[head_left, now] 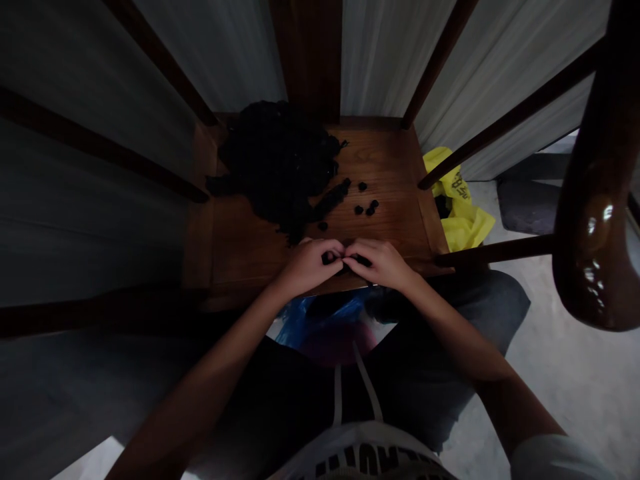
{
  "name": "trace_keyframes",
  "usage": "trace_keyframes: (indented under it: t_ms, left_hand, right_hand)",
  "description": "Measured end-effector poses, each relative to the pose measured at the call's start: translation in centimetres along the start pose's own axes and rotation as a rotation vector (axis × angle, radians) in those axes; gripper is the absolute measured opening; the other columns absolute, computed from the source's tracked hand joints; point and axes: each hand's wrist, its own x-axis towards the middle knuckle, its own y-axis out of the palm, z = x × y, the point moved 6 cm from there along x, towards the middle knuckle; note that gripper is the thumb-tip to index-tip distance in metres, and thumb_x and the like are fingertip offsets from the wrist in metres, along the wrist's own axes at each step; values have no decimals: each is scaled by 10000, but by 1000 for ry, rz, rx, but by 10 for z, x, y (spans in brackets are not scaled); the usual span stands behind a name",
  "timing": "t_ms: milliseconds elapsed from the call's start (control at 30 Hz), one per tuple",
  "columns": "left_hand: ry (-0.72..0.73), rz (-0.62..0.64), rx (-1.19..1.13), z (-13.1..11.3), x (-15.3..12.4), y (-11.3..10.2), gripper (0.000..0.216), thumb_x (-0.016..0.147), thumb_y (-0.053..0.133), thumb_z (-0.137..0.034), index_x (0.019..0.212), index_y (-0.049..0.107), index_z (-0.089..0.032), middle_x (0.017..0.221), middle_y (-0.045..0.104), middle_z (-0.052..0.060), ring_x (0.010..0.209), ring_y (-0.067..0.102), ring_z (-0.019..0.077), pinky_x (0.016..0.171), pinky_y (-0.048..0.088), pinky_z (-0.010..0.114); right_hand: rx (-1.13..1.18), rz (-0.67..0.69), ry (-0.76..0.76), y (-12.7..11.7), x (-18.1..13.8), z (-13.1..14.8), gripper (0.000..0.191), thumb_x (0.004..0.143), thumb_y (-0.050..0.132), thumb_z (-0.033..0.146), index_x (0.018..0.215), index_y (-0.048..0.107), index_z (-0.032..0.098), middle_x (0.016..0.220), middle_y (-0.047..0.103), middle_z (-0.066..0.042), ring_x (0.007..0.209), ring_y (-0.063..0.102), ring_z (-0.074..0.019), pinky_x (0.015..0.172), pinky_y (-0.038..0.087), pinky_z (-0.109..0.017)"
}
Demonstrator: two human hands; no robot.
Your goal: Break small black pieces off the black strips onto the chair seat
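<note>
My left hand (pixel 317 261) and my right hand (pixel 379 262) meet at the front edge of a wooden chair seat (pixel 240 257). Thumb and fingers of each are pinched together, tips almost touching. Dark material shows inside both curled grips, probably one soft black piece, though its exact kind is hidden. Beyond my left hand lies a large crumpled heap of black pieces (pixel 280 160), cloth-like in look. A longer black strip (pixel 333 199) sticks out from its right side. Several small black lumps (pixel 371 208) are scattered on the wood in front of my right hand.
Dark wooden chair bars (pixel 487 117) rise around the seat, and a thick glossy armrest (pixel 595 220) stands at the right. A yellow plastic bag (pixel 460 207) sits beside the seat. Below its front edge, between my legs, hangs a blue plastic bag (pixel 300 323).
</note>
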Motion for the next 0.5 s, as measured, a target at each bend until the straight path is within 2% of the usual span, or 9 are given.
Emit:
trace_keyframes:
  t_ms: [133, 267, 367, 500]
  left_hand:
    - [-46, 26, -227, 9, 2, 3, 169, 810, 557, -221, 942, 661, -203, 838, 700, 2, 754, 621, 140, 682, 446, 261]
    - [-25, 20, -143, 7, 1, 2, 150, 803, 564, -203, 911, 668, -208, 751, 682, -20, 662, 578, 122, 641, 413, 254]
    - [11, 29, -76, 2, 0, 0, 157, 812, 561, -194, 924, 668, -219, 758, 685, -31, 662, 578, 117, 675, 413, 262]
    - [36, 30, -19, -4, 0, -2, 137, 825, 585, -232, 936, 666, -230, 798, 689, -36, 718, 595, 124, 743, 410, 282]
  right_hand:
    - [166, -35, 32, -6, 2, -8, 191, 919, 573, 374, 918, 637, 193, 836, 646, -29, 768, 588, -137, 714, 424, -259]
    - [204, -12, 53, -4, 1, -11, 200, 884, 623, 390, 930, 649, 197, 804, 659, -10, 694, 575, -119, 657, 419, -243]
    - [132, 34, 51, -1, -1, -9, 180, 877, 626, 366, 957, 636, 206, 788, 651, 3, 672, 567, -114, 635, 400, -235]
    - [-91, 84, 10, 2, -3, -4, 128, 893, 571, 300, 970, 607, 204, 798, 647, -6, 706, 578, -133, 628, 364, -247]
